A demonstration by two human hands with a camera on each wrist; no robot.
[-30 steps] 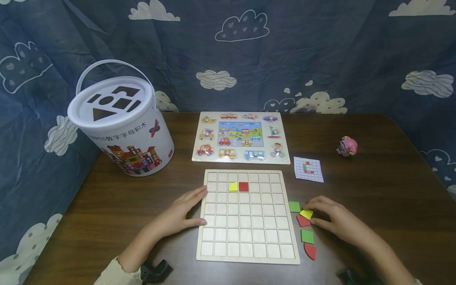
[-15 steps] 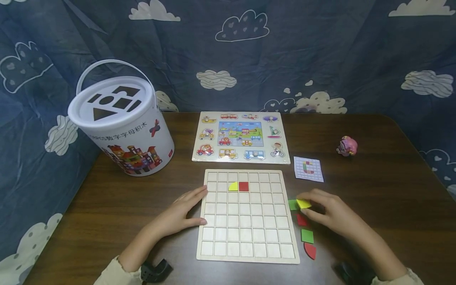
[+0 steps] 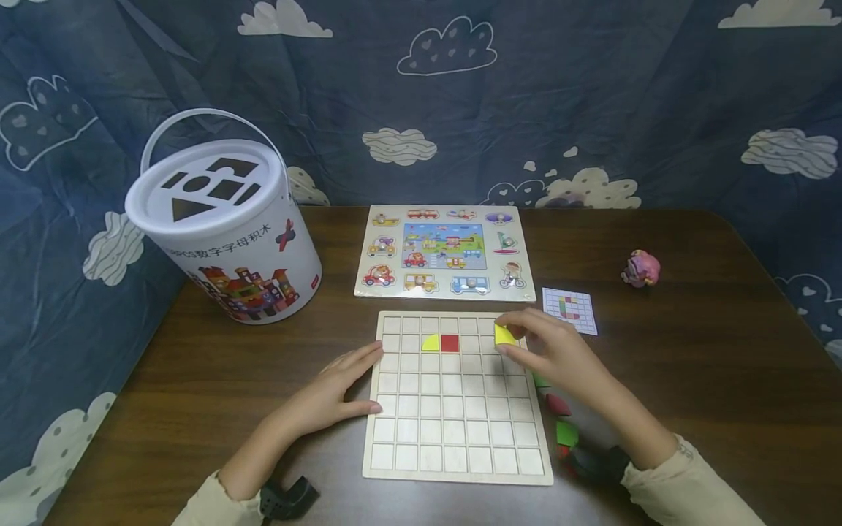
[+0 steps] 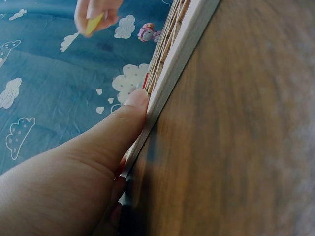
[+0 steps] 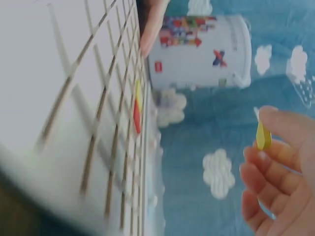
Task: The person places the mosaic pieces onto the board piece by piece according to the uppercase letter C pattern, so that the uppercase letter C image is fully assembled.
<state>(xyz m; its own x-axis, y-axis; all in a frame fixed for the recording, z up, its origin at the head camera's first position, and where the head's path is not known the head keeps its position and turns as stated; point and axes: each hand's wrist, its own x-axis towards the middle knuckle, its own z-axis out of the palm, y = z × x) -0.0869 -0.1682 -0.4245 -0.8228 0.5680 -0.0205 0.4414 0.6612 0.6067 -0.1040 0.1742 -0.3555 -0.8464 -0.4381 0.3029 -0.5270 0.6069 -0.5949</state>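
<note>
Between thumb and fingers my right hand [image 3: 559,354] pinches a yellow tile [image 3: 503,335], held over the upper right squares of a wooden grid board [image 3: 430,435]. The right wrist view shows that yellow tile [image 5: 263,136] edge-on, clear of the board. My left hand [image 3: 329,394] rests against the board's left edge, fingers and thumb spread. In the second row of the grid sit a yellow quarter-round tile [image 3: 431,343] and, touching it on the right, a red square tile [image 3: 450,343]. Beside the board's right edge lie a red tile [image 3: 558,405] and a green tile [image 3: 566,433], with others partly hidden by my right arm.
A paper card [image 3: 571,310] with a coloured grid pattern lies right of the board. Behind the board is a vehicle picture puzzle [image 3: 444,288]. A white lidded bucket [image 3: 263,263] stands at the back left, a pink toy figure [image 3: 641,269] at the back right.
My right hand has picked up the yellow tile from beside the board and carried it up and left over the grid. The left hand has stayed in place.
</note>
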